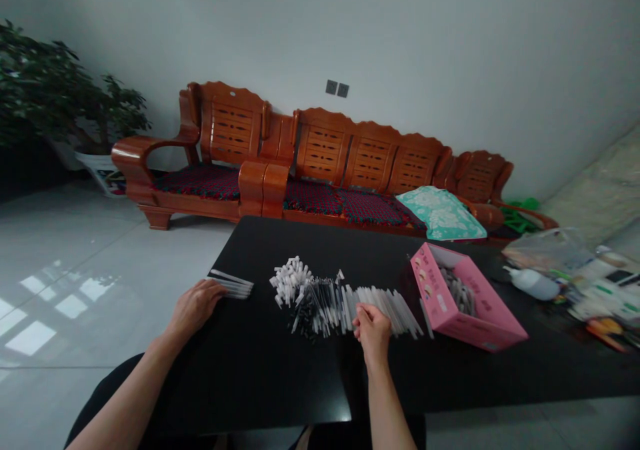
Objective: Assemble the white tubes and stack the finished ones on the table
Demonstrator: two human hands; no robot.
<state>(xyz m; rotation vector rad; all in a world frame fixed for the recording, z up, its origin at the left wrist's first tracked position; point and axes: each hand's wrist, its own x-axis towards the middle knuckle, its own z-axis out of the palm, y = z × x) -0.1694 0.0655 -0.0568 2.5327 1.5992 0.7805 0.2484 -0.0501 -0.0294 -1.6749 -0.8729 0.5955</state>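
Note:
Near the left edge of the black table, my left hand [200, 303] has its fingers drawn together on the ends of several slim white pens [237, 286] lying side by side. My right hand [373, 329] pinches at a row of translucent white pen barrels [397, 309], with the fingertips closed over one barrel. Left of that row lie thin dark pen refills [326, 300]. A heap of white pen caps [290, 278] sits behind small black pieces [303, 323], whose exact kind is too small to make out.
A pink box [480, 327] holding greyish pieces stands to the right of the barrels. Beyond it are a white bottle [533, 282], a clear plastic bag [550, 250] and mixed clutter. A wooden sofa [325, 147] runs behind the table [280, 383]; a potted plant [95, 113] stands left.

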